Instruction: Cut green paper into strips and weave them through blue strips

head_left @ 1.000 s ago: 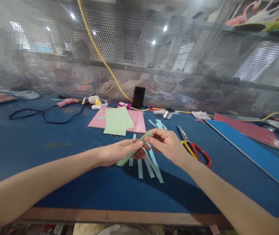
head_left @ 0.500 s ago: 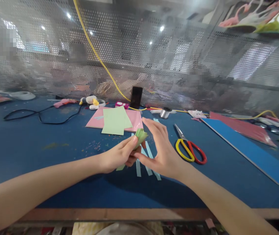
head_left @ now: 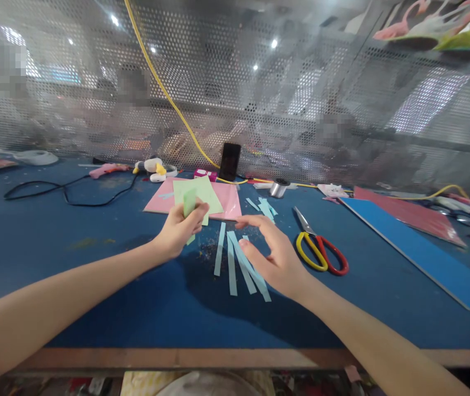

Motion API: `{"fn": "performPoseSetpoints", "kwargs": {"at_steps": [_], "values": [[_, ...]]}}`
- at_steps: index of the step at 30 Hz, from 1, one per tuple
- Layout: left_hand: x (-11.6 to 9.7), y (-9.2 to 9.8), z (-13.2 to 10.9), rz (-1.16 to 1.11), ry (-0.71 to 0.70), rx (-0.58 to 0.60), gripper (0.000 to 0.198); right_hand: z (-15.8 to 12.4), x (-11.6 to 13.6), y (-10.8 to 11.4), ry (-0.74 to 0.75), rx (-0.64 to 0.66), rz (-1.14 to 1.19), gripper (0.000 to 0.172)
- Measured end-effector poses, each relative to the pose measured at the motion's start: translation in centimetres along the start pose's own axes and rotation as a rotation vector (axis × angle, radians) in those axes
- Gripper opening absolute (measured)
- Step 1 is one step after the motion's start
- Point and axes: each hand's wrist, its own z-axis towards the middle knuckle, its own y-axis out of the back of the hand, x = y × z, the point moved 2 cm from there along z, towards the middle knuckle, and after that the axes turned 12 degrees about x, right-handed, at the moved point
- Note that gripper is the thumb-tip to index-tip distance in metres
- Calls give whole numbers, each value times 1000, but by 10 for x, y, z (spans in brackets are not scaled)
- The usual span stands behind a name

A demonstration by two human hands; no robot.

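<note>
Fingers of the right hand (head_left: 275,257) are hovering wide apart just over the blue strips (head_left: 231,263), which are lying lengthwise away from the person. Farther back, the left hand (head_left: 178,229) is pinching a folded green strip (head_left: 189,203) upright.

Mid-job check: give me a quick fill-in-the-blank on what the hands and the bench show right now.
The left hand grips a folded paper strip coloured ____.
The open right hand is over loose strips coloured light ____.
The scissors have one yellow handle and one ____ handle.
Under the green sheet lies a larger sheet coloured ____.
Missing words: green; blue; red; pink.
</note>
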Motion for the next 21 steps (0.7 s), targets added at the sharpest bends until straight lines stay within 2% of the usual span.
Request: {"fn": "performPoseSetpoints", "kwargs": {"at_steps": [4,14,16,19,21], "values": [[7,9,3,-82,53,-33,33,-2,-3,-4,-61,40,65,36],[8,2,2,-86,144,31,42,-1,-4,-4,-76,35,64,36],[4,-6,-3,-119,239,110,44,0,-6,-3,-99,-6,64,31],[0,-28,-18,-181,513,311,47,1,-8,-1,-138,-31,147,30],[-1,-43,-29,-229,659,399,50,3,-8,-1,-128,-16,227,30]]}}
